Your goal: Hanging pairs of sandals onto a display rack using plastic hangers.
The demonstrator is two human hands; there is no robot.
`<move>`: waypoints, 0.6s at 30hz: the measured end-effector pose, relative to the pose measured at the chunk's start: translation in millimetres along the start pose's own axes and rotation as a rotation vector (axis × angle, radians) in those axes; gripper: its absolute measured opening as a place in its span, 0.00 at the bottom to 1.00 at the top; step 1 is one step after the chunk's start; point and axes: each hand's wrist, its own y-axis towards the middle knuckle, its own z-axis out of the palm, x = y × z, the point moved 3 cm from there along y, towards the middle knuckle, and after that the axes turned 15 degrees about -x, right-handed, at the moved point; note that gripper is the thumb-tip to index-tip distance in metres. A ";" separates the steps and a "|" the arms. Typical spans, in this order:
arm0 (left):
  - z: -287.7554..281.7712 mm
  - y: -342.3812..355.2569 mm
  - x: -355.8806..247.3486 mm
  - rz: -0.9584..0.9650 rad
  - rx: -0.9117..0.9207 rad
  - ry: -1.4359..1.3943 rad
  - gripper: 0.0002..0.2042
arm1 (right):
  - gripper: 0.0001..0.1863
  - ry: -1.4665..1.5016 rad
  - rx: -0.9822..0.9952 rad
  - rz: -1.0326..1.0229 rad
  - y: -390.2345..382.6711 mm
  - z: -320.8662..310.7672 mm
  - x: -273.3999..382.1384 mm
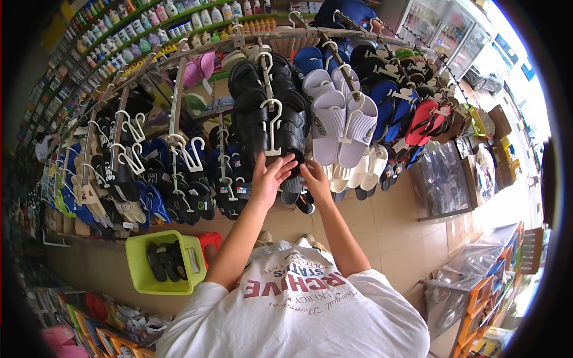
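Black sandals point(249, 122) hang in pairs from white plastic hangers on a metal rack arm in front of me. My left hand point(273, 177) is at the lower end of the front pair, fingers spread and palm turned up, touching or nearly touching the soles. To its right, my right hand point(315, 179) is raised beside the same pair's lower edge with its fingers apart; some fingertips are hidden by the dark footwear. A white hanger point(273, 128) holds the front black pair. Pale lilac slides point(329, 116) hang just right of my right hand.
More slippers hang along the curved rack, including blue flip-flops point(385, 110) and red flip-flops point(422, 122). Bare hangers point(128, 158) are on the left. On the floor, a lime-green bin point(134, 262) holds black slides, beside a red stool point(210, 243). A plastic-covered display point(459, 277) stands at right.
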 end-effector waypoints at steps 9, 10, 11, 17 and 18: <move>-112.6 5.0 40.1 0.167 -0.540 0.176 0.35 | 0.31 -0.037 0.107 -0.032 13.5 6.2 -17.6; -115.6 4.6 39.3 0.157 -0.663 0.223 0.37 | 0.31 -0.037 0.112 -0.033 16.2 7.0 -21.4; -115.2 5.3 38.4 0.161 -0.667 0.221 0.37 | 0.30 -0.008 0.076 -0.019 18.8 7.0 -25.2; -89.5 12.9 33.1 -0.004 -0.450 0.095 0.41 | 0.30 0.137 0.025 0.131 23.5 11.6 -16.2; -88.2 15.5 34.2 -0.039 -0.420 0.057 0.35 | 0.30 0.192 -0.003 0.219 21.3 12.8 -11.7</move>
